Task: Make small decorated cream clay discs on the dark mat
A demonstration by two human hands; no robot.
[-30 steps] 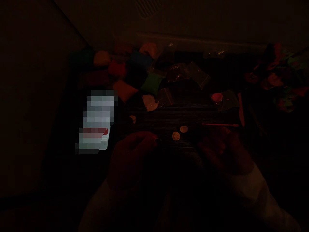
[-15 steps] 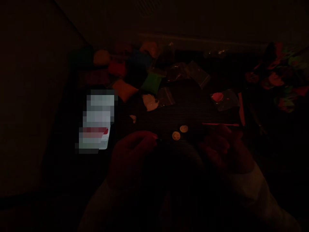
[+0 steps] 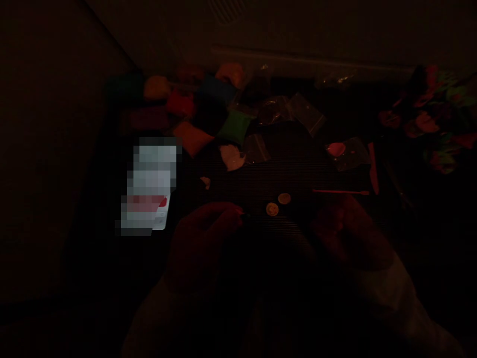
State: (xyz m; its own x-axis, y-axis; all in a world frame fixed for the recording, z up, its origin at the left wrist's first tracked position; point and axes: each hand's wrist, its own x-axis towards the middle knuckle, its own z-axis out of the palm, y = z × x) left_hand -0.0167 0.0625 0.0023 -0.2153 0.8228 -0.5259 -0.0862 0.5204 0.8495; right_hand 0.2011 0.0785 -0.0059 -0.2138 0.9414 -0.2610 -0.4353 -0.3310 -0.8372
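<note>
left hand (image 3: 203,243): fingers (image 3: 229,219) pinching small dark piece (image 3: 246,216) at their tips
right hand (image 3: 350,236): fingers curled, can't tell if holding
two small pale round discs (image 3: 272,209): between hands, dark ribbed tabletop (image 3: 290,169)
thin pink stick (image 3: 340,192): just beyond right hand

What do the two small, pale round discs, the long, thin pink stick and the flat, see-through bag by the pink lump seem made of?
Pale round discs: perhaps clay or plastic, looking matte with faint surface marks; too dim to tell.
Thin pink stick: probably plastic, being straight and evenly coloured.
Flat, see-through bag: likely thin plastic film; the dark surface shows through.
</note>
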